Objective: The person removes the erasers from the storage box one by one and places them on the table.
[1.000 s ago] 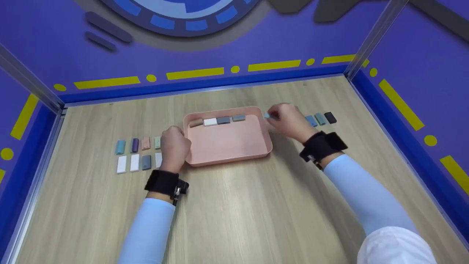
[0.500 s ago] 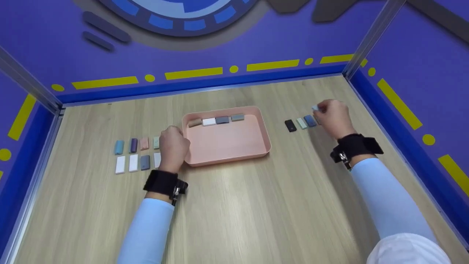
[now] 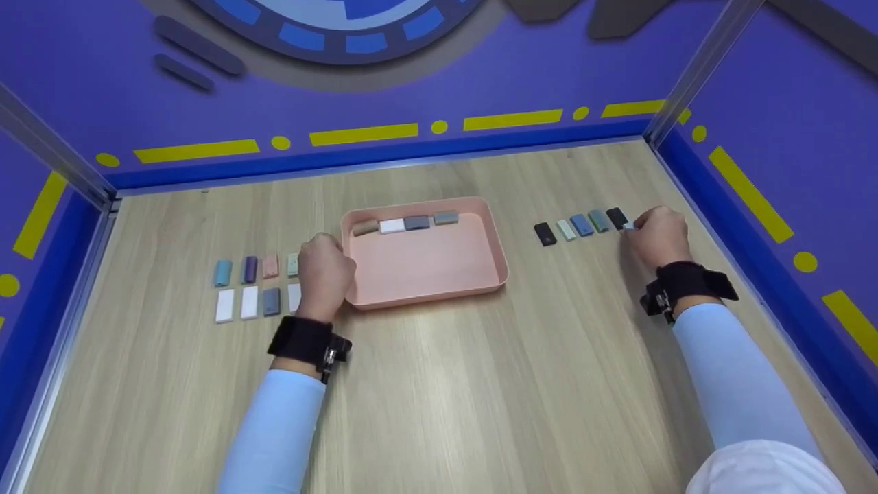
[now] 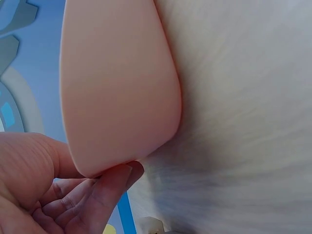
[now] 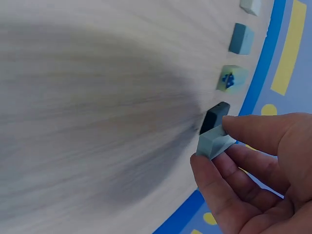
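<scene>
My left hand (image 3: 326, 276) grips the left wall of a shallow pink tray (image 3: 439, 300); in the left wrist view, thumb and fingers pinch the tray's edge (image 4: 117, 97). Along the tray's back wall lie a brown block (image 3: 365, 228), a white block (image 3: 392, 226), a dark grey block (image 3: 417, 223) and a grey-green block (image 3: 446, 217). At the far right, my right hand (image 3: 662, 237) pinches a small light-blue block (image 5: 214, 141) between thumb and fingertips. This block is beside the black block (image 5: 214, 117) at the right end of a row; whether they touch, I cannot tell.
Right of the tray, the row also holds a black block (image 3: 545, 234), a pale green block (image 3: 566, 230), a blue block (image 3: 582, 225) and a green-blue block (image 3: 599, 220). Two rows of blocks, including a white one (image 3: 225, 306), lie left, partly behind my left hand. Walls enclose the table.
My right hand has moved from beside the tray's right edge to the far right end of the row, carrying the light-blue block. My left hand has stayed on the tray.
</scene>
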